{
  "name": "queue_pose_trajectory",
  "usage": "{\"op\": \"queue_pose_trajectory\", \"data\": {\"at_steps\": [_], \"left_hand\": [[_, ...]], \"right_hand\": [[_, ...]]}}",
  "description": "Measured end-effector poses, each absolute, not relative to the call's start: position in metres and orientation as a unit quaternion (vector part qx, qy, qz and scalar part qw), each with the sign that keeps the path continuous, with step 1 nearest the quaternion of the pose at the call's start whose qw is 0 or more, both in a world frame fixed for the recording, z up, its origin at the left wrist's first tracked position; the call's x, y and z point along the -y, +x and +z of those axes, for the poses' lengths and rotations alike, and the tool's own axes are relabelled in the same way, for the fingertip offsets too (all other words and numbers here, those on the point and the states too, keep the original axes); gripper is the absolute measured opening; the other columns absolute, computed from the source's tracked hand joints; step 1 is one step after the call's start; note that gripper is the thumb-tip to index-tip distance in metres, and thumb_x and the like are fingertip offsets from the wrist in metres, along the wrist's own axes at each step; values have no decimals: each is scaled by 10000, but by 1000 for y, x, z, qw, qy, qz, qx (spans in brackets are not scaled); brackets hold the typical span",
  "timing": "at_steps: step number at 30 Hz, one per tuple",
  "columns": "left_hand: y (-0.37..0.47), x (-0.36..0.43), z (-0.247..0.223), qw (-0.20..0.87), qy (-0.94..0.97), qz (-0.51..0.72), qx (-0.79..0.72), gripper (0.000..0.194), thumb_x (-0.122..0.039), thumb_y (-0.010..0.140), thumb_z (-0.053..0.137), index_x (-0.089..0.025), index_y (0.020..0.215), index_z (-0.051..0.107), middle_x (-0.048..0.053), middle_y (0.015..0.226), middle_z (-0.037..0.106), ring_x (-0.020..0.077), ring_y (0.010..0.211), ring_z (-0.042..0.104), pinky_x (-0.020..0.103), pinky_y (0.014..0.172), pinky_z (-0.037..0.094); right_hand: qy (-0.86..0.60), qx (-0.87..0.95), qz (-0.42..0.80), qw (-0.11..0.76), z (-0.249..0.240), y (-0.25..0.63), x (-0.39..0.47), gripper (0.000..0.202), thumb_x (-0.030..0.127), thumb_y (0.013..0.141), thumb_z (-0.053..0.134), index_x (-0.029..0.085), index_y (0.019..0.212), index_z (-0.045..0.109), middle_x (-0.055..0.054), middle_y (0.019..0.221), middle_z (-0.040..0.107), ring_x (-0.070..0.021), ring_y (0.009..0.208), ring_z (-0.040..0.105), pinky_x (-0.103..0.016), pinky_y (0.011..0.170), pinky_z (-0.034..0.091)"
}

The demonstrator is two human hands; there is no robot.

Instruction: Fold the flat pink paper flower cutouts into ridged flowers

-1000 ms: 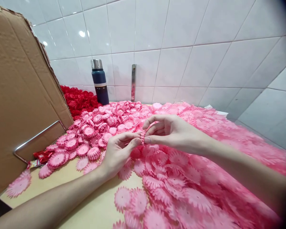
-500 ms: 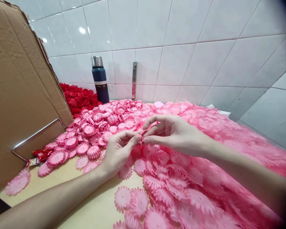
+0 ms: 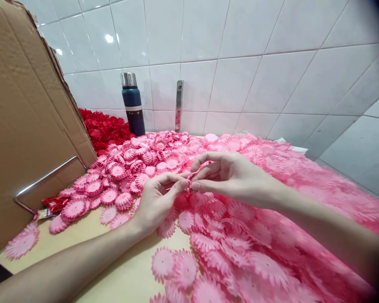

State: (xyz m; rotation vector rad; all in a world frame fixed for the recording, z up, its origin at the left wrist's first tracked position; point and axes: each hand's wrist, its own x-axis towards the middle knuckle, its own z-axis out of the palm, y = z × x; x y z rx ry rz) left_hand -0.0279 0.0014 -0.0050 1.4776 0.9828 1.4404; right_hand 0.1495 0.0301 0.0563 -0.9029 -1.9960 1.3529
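Over the heap of pink fabric flower discs (image 3: 246, 252), my two hands meet at the fingertips. Between them is a small pink petal disc (image 3: 188, 183), seen nearly edge-on and mostly covered by fingers. My left hand (image 3: 160, 198) pinches its left side with thumb and forefinger. From the other side my right hand (image 3: 222, 174) holds it between thumb and curled fingers. Flat loose discs with scalloped edges and small centre holes lie below and to the right. Smaller, curled pink flowers (image 3: 124, 201) are piled left of my left hand.
A tall cardboard box (image 3: 28, 105) stands at left, beside a bent metal wire handle (image 3: 47, 179) and a red wrapper (image 3: 54, 204). Behind are red flowers (image 3: 105, 130), a dark blue bottle (image 3: 133, 105) and a metal bracket (image 3: 179, 105) against the white tiled wall (image 3: 240, 80).
Both hands stay almost in place, still pinching the pink disc, with a very slight shift to the right. The view has tilted a little; the piles look the same.
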Motion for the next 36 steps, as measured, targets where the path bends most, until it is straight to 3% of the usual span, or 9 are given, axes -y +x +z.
{"op": "queue_pose_trajectory", "data": {"at_steps": [5,12,20,26,36], "left_hand": [[-27,-2,-6,419,592,567,-390,95,-227,805,651,-145,765,679,26,777,694,112,707,623,204,679,497],[-26,0,-5,417,603,554,-395,125,-239,829,623,-139,762,655,15,743,660,96,681,587,192,660,482],[-28,-1,-4,407,584,573,-405,137,-275,807,650,-141,782,670,37,804,691,131,745,630,232,718,511],[-27,5,-3,384,637,526,-414,209,-322,811,638,-131,726,657,21,682,639,112,618,570,216,586,457],[-28,7,1,444,616,518,-394,213,-325,866,555,-139,801,638,40,804,643,151,774,607,284,755,517]], "right_hand": [[-325,778,440,311,56,147,-26,133,139,750,628,185,831,533,-21,783,656,-158,761,667,-266,646,529],[-328,784,415,324,59,145,-23,190,85,715,594,200,735,444,20,680,569,-125,660,604,-246,572,492],[-333,748,457,349,56,146,-26,201,145,716,646,193,744,453,7,679,599,-137,672,626,-246,580,493],[-343,743,468,332,56,142,-24,181,123,710,640,184,724,470,-10,692,625,-140,679,635,-251,593,506],[-335,750,463,333,63,147,-26,196,57,670,597,188,709,456,21,656,574,-117,631,606,-240,576,497]]}}
